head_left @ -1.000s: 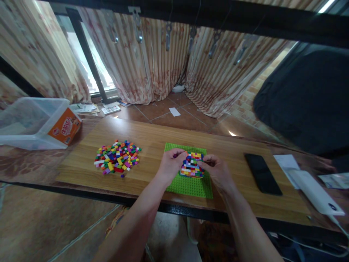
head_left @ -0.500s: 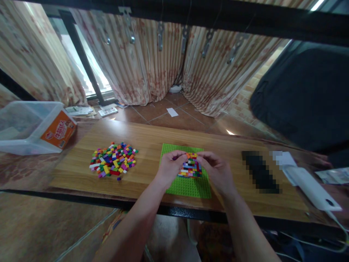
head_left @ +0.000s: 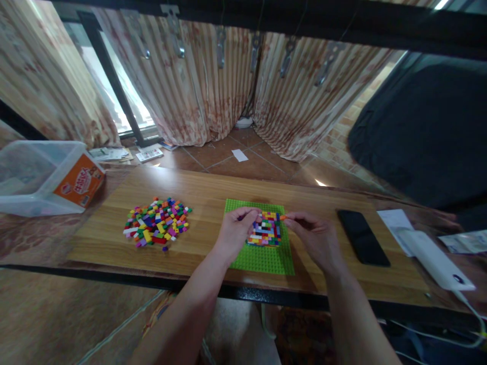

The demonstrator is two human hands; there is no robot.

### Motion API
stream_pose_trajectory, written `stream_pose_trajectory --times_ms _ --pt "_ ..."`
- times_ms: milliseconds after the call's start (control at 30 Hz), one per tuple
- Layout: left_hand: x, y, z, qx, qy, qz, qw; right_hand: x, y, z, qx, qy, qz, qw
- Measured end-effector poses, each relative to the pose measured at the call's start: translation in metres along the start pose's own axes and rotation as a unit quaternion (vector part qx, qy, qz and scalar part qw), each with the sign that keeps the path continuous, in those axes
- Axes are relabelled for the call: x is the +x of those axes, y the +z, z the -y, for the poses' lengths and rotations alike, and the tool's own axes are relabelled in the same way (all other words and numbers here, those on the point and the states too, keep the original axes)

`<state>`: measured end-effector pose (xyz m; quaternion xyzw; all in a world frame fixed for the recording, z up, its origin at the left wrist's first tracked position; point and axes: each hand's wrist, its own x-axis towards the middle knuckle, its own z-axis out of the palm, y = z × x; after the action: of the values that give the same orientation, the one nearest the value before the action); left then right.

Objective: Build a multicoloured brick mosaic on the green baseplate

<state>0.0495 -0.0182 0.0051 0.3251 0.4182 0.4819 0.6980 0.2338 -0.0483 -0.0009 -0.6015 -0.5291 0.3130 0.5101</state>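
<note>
A multicoloured block of building bricks [head_left: 266,233] stands on a green baseplate [head_left: 262,266] in front of me. My right hand [head_left: 314,235] pinches a small orange brick [head_left: 283,217] between thumb and fingertips, just off the build's right far corner. On the other side, my left hand [head_left: 238,230] is closed, thumb against fingers, close to the build's left far edge. Whatever those left fingertips may hold is too small to make out. Part of the build's left side is hidden behind this hand.
A heap of loose bricks [head_left: 158,223] lies on the wooden table [head_left: 205,233] to the left, beyond it a clear plastic box [head_left: 38,203]. To the right are a black phone [head_left: 363,238], white paper [head_left: 393,223] and a white power strip [head_left: 437,258].
My right hand has moved right, away from the build, with the orange brick in its fingers. An orange brick was earlier by my left fingertips. My left hand has shifted slightly left.
</note>
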Motion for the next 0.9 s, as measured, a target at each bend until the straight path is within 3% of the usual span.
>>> stream_pose_trajectory --times_ms 100,233,633,900 --pt "0.002 -0.005 -0.004 -0.028 0.002 -0.021 0.999 0.002 -0.014 -0.005 -0.001 0.041 0.037 0.999" --pt "0.004 -0.008 -0.004 -0.046 0.002 -0.024 0.999 0.002 -0.011 -0.007 -0.005 0.058 0.084 0.995" --pt "0.004 -0.007 -0.004 -0.037 -0.004 -0.027 0.999 0.007 0.004 -0.013 0.014 0.063 0.061 0.996" --pt "0.005 -0.008 -0.005 -0.040 -0.007 -0.033 0.999 0.008 -0.003 -0.015 0.014 0.077 0.071 0.994"
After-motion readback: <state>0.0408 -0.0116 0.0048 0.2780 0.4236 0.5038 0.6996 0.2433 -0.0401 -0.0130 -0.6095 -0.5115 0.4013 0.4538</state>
